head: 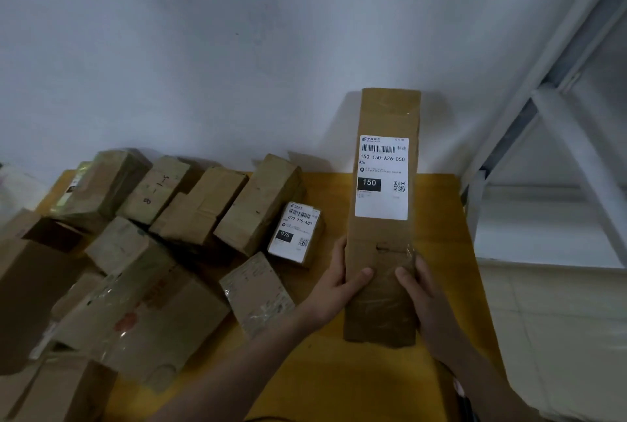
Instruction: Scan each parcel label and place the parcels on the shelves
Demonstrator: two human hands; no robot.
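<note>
on the left we see a loose heap of cardboard parcels [142, 252] crowding the yellow table [437, 204], several leaning on one another, so any nudge as we reach across could tip one off the near edge. just to the right of the heap lies a small labelled parcel [296, 233], its label facing up; it sits near our left hand [334, 280] and we judge a careless elbow could slide it. our left hand grips the long parcel [383, 218] by its lower left edge, thumb curled over the front face and fingers behind; our right hand [422, 292] holds the lower right edge the same way. the long parcel stands upright above the table, its shipping label [381, 177] facing us and well above both hands. because we hold it only at the bottom, we think the tall top could swing or topple backward toward the wall. the glossy tape under our thumbs looks slippery. no scanner is in view, and freeing a hand to fetch one would leave a weak one-handed hold. at far right the white shelf frame [556, 123] stands close, and the parcel's top could knock it.
</note>
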